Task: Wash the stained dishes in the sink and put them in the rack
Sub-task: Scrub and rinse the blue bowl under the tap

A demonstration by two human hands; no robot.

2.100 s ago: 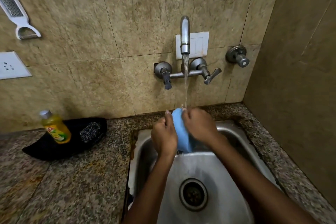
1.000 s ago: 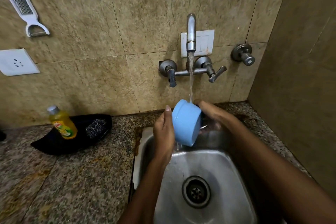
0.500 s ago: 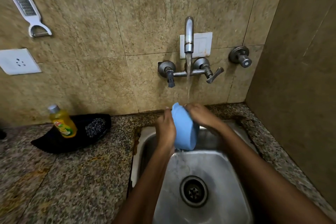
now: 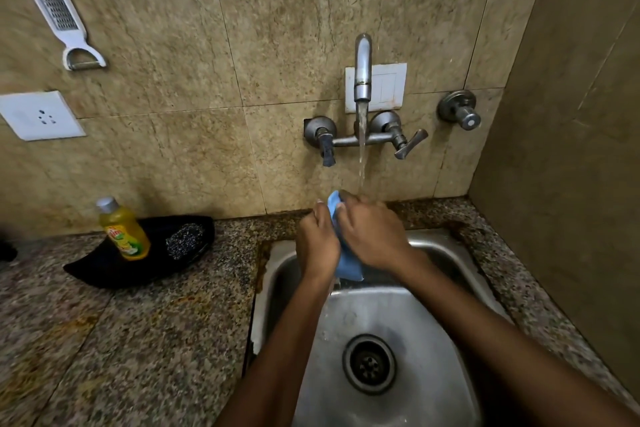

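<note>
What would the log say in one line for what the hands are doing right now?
step: rinsing | left hand: holds blue bowl | right hand: holds blue bowl | tap: running | place: over sink

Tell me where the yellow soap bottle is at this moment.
In the head view, the yellow soap bottle stands on the left, on the black tray on the counter against the wall, beside the steel scrubber, left of the sink.

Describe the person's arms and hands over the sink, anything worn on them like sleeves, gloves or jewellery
Both forearms are bare right up to the bottom edge of the picture, so no sleeves show. The left hand and the right hand wear no gloves. No watch, bracelet or ring is visible on the wrists or on the fingers that show. The fingernails look short and unpainted where they can be seen.
</note>
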